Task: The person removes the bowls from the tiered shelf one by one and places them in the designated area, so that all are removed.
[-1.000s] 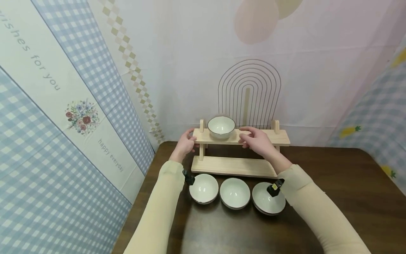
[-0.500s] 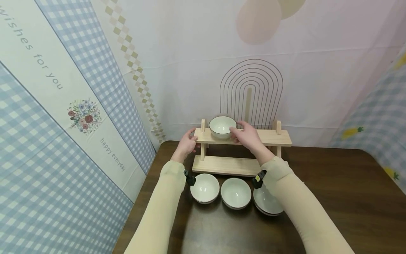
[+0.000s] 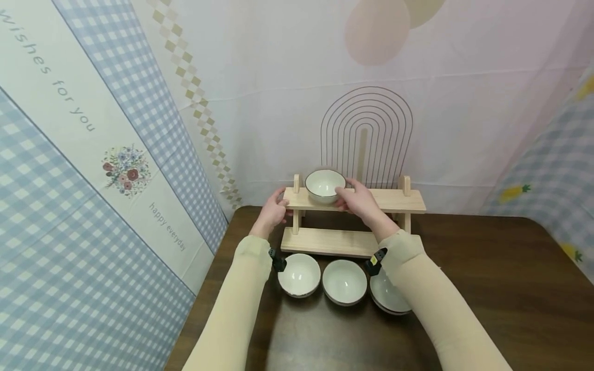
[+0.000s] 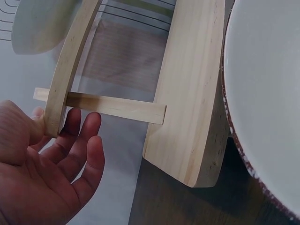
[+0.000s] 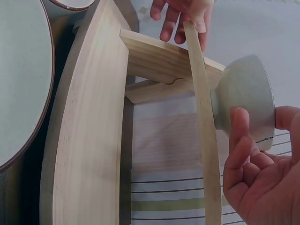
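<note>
A white bowl (image 3: 325,184) with a dark rim stands upright on the left part of a light wooden two-tier rack's upper board (image 3: 394,200). My right hand (image 3: 362,200) holds this bowl at its right side, thumb at the rim; in the right wrist view the fingers (image 5: 239,154) curl by its wall and its foot meets the board. At the rack's left end, my left hand (image 3: 271,212) grips the upper board. The left wrist view shows the thumb above the board's end and the curled fingers (image 4: 93,150) beneath it.
In front of the rack stand three white bowls in a row: left (image 3: 299,275), middle (image 3: 344,282) and right (image 3: 389,294), the last partly behind my right sleeve. The rack's lower board (image 3: 329,241) lies just behind them on the dark wooden table (image 3: 482,278). A printed cloth (image 3: 260,103) hangs behind.
My right hand has moved left along the upper board and taken hold of the bowl's right side. The bowl and my left hand stay where they were.
</note>
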A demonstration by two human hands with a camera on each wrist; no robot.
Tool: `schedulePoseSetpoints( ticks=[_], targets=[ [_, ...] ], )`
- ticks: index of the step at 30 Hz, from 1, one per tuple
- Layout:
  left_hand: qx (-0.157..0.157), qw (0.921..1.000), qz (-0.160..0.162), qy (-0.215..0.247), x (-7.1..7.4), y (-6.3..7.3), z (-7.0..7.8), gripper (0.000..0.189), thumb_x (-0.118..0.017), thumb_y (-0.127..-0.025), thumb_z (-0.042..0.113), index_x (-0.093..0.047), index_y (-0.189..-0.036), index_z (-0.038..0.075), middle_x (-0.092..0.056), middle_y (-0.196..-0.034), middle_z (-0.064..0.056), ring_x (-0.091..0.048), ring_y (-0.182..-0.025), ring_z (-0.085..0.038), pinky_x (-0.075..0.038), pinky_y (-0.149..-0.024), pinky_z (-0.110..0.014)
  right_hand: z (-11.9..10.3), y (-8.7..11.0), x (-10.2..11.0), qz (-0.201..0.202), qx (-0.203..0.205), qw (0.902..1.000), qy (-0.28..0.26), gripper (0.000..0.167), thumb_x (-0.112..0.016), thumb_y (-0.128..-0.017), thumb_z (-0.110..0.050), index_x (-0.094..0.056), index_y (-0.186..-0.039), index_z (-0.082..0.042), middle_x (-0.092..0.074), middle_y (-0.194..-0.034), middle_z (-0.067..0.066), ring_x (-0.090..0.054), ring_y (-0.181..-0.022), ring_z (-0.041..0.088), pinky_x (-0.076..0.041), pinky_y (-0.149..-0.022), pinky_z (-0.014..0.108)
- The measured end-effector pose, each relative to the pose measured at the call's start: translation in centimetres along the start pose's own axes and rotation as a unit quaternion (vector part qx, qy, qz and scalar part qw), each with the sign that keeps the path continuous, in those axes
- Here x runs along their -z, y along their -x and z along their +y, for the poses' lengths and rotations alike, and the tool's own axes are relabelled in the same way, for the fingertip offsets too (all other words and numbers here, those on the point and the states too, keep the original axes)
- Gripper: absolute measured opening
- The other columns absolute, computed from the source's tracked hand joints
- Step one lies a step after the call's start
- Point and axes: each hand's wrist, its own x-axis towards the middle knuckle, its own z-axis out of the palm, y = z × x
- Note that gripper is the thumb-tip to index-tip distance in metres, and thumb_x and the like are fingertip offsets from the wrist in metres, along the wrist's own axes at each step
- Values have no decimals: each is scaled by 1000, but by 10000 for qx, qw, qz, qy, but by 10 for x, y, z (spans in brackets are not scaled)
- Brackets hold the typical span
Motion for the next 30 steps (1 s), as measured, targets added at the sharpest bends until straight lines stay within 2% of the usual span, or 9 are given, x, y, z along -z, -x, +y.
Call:
schedulePoseSetpoints(
  ticks=[4, 10, 13, 20, 27, 30],
  targets=[
    [-3, 10000, 4, -10, 0, 0, 0, 55, -44, -115, 15, -33, -170, 18, -60, -147, -23, -70, -95, -28, -56, -86, -58, 2, -1, 0, -34, 2, 10000, -67, 77, -54, -111, -41, -20, -172, -10, -79, -103, 13, -74, -81, 18, -53, -80, 35],
    [9, 10000, 34, -30, -1, -1, -1, 56, -45, -115, 15, -33, -170, 19, -60, -147, -22, -71, -96, -28, -57, -76, -47, 4, 2, -1, -60, 75, 9999, -142, 75, -53, -111, -39, -20, -172, -10, -79, -104, 14, -73, -78, 14, -50, -75, 32],
    [20, 10000, 28, -15, -1, -1, -2, 56, -45, -115, 16, -33, -170, 19, -59, -148, -22, -71, -97, -29, -57, -78, -50, 5, 3, 0, -78, 112, 9998, -151, 74, -52, -112, -39, -20, -172, -10, -79, -104, 14, -73, -77, 13, -50, -74, 31],
    [13, 10000, 39, 25, -1, 0, 0, 56, -44, -116, 16, -32, -170, 18, -59, -149, -23, -69, -95, -28, -56, -75, -45, 9, 2, 1, -160, 148, 9996, -199, 74, -52, -112, -39, -19, -172, -12, -80, -104, 12, -73, -78, 13, -50, -75, 31],
    [18, 10000, 43, -5, -1, 0, -1, 56, -43, -116, 16, -31, -170, 18, -58, -149, -23, -68, -95, -27, -55, -70, -40, 10, 2, 3, -200, 159, 9994, -221, 74, -52, -113, -39, -18, -173, -13, -79, -109, 16, -73, -78, 12, -50, -75, 30],
    [5, 10000, 26, 7, -1, 0, -1, 56, -43, -116, 16, -30, -171, 17, -57, -150, -22, -68, -96, -28, -55, -72, -42, 10, 2, 3, -229, 186, 9993, -216, 74, -52, -113, -40, -17, -173, -14, -79, -111, 18, -73, -78, 11, -49, -75, 30]
  ],
)
